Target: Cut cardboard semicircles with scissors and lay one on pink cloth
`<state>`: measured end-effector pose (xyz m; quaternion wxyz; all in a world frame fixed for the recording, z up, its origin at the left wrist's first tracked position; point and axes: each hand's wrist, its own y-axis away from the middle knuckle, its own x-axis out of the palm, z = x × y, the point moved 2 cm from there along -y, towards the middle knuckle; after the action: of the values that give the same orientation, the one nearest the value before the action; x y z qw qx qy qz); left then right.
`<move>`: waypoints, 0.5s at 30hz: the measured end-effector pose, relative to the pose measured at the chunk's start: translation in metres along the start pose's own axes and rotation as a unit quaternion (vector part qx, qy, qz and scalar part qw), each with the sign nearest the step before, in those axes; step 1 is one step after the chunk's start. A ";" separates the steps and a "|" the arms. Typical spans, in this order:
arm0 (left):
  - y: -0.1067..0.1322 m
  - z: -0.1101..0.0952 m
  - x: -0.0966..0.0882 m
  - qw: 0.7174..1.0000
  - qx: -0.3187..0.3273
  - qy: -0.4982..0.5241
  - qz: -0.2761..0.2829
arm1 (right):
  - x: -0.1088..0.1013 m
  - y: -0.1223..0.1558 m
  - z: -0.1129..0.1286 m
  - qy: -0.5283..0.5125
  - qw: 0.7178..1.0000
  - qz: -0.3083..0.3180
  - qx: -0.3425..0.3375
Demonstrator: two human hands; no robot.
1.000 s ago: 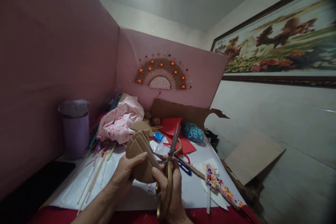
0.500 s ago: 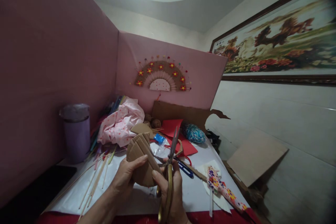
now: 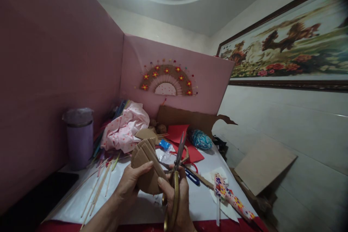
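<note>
My left hand (image 3: 132,181) grips a rounded piece of brown cardboard (image 3: 146,168), thumb across its front; several parallel creases or cut strips run over the upper part. In my right hand (image 3: 178,195) is a pair of scissors (image 3: 178,163) with gold-coloured handles, blades pointing up and almost closed. The right thumb and fingers also press the cardboard's right edge, so the blades stand beside it, apart from its upper edge. Behind the hands lie another cardboard piece (image 3: 146,135) with a curved edge and a blue-handled tool (image 3: 191,175) partly hidden by my right hand.
Thin wooden sticks (image 3: 98,188) lie left, near a purple bin (image 3: 79,141). Pink dotted cloth (image 3: 127,127), red sheets (image 3: 194,152) and blue yarn (image 3: 201,139) are at the back. Flower-patterned material (image 3: 231,197) lies right. A flowered cardboard arch (image 3: 166,69) hangs on the pink panel.
The view has shifted very slightly. My hands, the cardboard and the scissors keep nearly the same position.
</note>
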<state>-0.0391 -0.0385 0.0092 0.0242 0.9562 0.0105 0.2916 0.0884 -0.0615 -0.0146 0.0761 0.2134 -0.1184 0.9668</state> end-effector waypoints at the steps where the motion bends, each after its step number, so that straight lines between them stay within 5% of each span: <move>1: 0.000 0.000 0.000 1.000 0.001 -0.001 0.000 | 0.000 -0.001 -0.001 -0.001 1.000 -0.002 0.000; 10: -0.003 0.001 -0.001 1.000 0.005 0.000 0.010 | -0.008 -0.013 -0.024 0.003 1.000 -0.014 -0.017; 15: -0.002 0.001 -0.002 1.000 -0.002 -0.002 0.006 | -0.005 -0.007 -0.014 0.003 1.000 -0.011 -0.023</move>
<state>-0.0403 -0.0363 0.0068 0.0244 0.9567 0.0043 0.2901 0.0890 -0.0514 -0.0282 0.0918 0.2103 -0.1381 0.9635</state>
